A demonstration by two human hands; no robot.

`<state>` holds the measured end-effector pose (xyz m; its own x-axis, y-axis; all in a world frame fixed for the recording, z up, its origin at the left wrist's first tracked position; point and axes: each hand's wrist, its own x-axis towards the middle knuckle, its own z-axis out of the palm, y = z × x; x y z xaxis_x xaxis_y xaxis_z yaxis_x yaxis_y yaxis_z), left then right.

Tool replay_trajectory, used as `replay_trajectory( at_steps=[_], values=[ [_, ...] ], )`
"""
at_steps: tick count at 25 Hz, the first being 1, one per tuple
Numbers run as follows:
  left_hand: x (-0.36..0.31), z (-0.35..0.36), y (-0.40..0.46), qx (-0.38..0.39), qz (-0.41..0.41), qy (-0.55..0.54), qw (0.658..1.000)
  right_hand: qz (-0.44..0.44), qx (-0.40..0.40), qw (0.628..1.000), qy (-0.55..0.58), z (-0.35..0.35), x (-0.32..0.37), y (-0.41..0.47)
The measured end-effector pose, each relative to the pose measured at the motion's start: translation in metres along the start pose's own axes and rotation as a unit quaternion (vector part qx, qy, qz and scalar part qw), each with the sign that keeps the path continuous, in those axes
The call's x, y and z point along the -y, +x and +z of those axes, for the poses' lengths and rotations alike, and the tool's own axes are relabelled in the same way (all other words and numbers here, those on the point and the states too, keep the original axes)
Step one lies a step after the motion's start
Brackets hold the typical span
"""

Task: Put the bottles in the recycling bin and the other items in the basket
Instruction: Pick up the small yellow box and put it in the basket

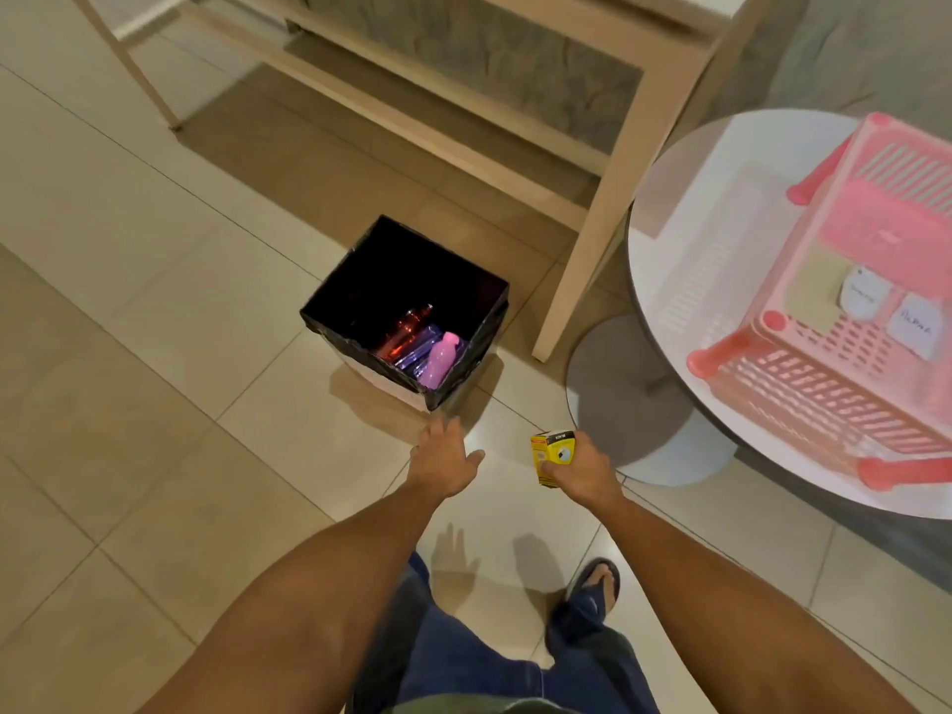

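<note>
A square bin lined with a black bag (466, 353) stands on the tiled floor. Inside it lie a pink bottle (439, 359), a purple bottle (412, 347) and a red bottle (407, 328). My left hand (444, 462) hovers just in front of the bin, fingers spread, holding nothing. My right hand (579, 471) grips a small yellow box (550, 453) to the bin's lower right. A pink slatted basket (824, 373) sits on a round white table (685, 198) at the right, holding a tan card (816, 288) and two white items (860, 296).
A pale wooden furniture frame (592, 239) stands behind the bin, one leg between bin and table. The table's round grey base (618, 383) rests on the floor near my right hand. My jeans and a sandalled foot (597, 584) are below.
</note>
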<state>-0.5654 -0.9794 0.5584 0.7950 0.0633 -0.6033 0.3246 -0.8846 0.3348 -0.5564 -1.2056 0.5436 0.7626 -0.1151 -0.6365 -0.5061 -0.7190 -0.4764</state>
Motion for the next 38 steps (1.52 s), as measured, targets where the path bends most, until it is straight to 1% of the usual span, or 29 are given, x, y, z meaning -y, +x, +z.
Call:
replay_trajectory(
  at_steps=[2,6,9,11,14,21,28,34,38],
  values=[
    [0.004,-0.009,-0.011,-0.008,0.003,0.002,1.0,-0.006,-0.017,1.0,0.018,-0.004,0.009,-0.011],
    [0.005,-0.025,-0.026,-0.027,0.007,-0.005,1.0,-0.01,-0.026,0.999,0.047,-0.007,0.02,-0.027],
    [0.004,-0.04,-0.021,-0.038,0.014,-0.012,0.999,-0.02,-0.035,0.996,0.074,-0.011,0.028,-0.03],
    [0.001,-0.051,-0.013,-0.045,0.02,0.002,0.999,-0.023,-0.034,0.996,0.084,-0.013,0.032,-0.032],
    [-0.013,-0.07,-0.004,-0.057,0.035,0.029,0.997,-0.035,-0.033,0.995,0.087,-0.021,0.041,-0.028],
    [-0.064,-0.117,0.022,-0.088,0.079,0.065,0.991,-0.064,-0.066,0.992,0.09,-0.07,0.062,-0.007],
    [-0.104,-0.148,0.033,-0.133,0.159,0.171,0.963,-0.1,-0.101,0.987,0.076,-0.115,0.083,0.007],
    [-0.124,-0.176,0.038,-0.153,0.176,0.192,0.953,-0.136,-0.127,0.981,0.061,-0.153,0.103,0.009],
    [-0.134,-0.2,0.039,-0.171,0.198,0.218,0.94,-0.171,-0.151,0.972,0.047,-0.177,0.113,0.007]
  ],
)
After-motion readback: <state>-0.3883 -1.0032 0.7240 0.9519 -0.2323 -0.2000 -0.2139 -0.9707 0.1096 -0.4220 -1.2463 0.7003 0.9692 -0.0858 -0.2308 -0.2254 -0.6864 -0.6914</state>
